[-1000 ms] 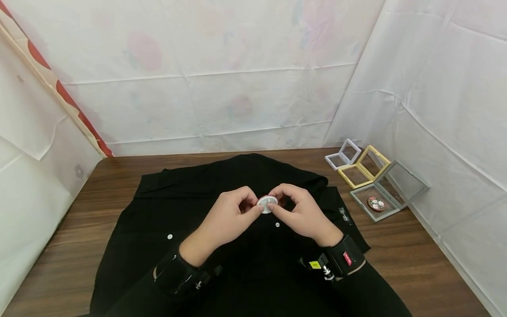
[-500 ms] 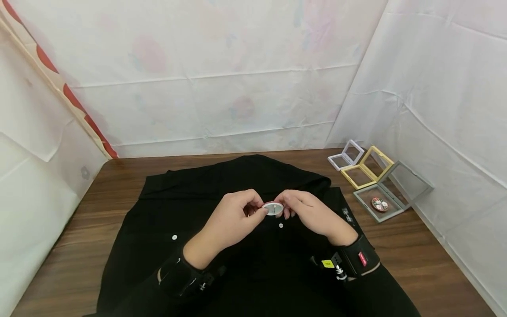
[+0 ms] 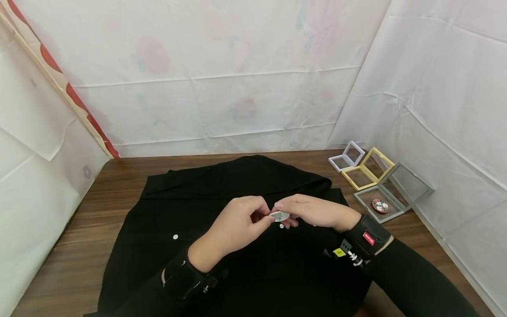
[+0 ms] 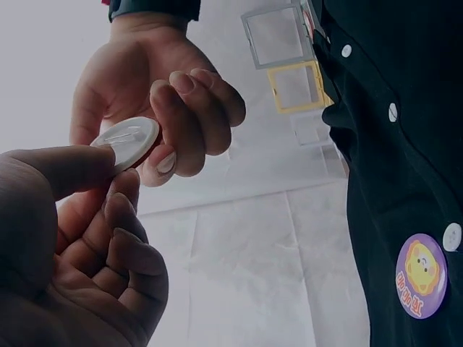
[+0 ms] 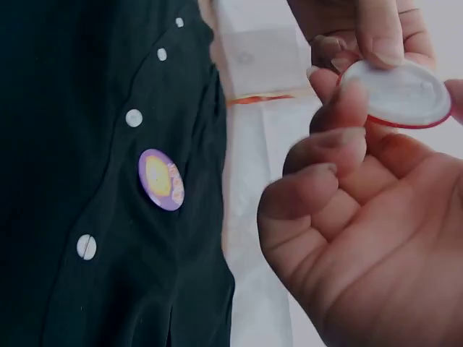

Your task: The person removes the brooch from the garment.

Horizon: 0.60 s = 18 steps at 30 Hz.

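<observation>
My left hand (image 3: 237,226) pinches a round pin badge (image 3: 280,216) between thumb and forefinger. The badge is tilted, its white back with a thin metal pin (image 4: 126,137) turned up toward the head camera, and a red rim shows in the right wrist view. On the badge's other side is my right hand (image 3: 317,212), palm turned in, holding the edge between its thumb and curled fingers (image 5: 347,108). Both hands are over a black shirt (image 3: 222,187) with white buttons, spread on the wooden table.
At the right stand three open clear-windowed cases: white (image 3: 339,163), yellow (image 3: 358,177) and grey (image 3: 390,215). A patterned round badge (image 3: 380,205) lies inside the grey one. In the wrist views, a purple badge (image 4: 421,276) with a yellow animal sits on black buttoned cloth.
The right hand has shifted right, its forearm swung outward and its grip moved from the badge's face to its edge. The badge has moved slightly right and toward me, tilting.
</observation>
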{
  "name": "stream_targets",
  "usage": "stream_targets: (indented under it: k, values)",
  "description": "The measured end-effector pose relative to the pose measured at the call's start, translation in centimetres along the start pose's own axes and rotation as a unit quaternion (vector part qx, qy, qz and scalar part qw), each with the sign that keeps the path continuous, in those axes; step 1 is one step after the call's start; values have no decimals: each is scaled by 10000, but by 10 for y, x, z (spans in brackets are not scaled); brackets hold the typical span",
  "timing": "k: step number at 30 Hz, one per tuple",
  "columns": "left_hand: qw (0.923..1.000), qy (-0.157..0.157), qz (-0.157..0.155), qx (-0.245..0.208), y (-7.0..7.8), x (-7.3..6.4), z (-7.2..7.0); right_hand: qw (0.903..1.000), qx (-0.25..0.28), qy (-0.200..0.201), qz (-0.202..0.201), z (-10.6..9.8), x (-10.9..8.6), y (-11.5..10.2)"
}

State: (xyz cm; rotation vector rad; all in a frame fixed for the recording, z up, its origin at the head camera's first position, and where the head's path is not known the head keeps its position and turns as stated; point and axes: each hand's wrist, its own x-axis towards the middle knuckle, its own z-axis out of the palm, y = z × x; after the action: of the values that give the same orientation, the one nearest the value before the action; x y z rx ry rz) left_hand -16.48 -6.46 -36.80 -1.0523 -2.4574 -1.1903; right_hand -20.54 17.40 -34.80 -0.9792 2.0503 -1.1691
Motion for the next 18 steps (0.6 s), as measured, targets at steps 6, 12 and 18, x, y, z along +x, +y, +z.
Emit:
stream_targets:
  k: [6,12,18]
  values:
    - [9999,-65,138,-61,0,-1,2,9991,142,-365,186,-3,0,-2]
    - [9996,-106,201,-170,0,-1,3,9984,233,-477,193,-4,1,1]
    - [9996,-207,123,-175,-3,0,1,9976,-31,-578,371,-7,-2,3]
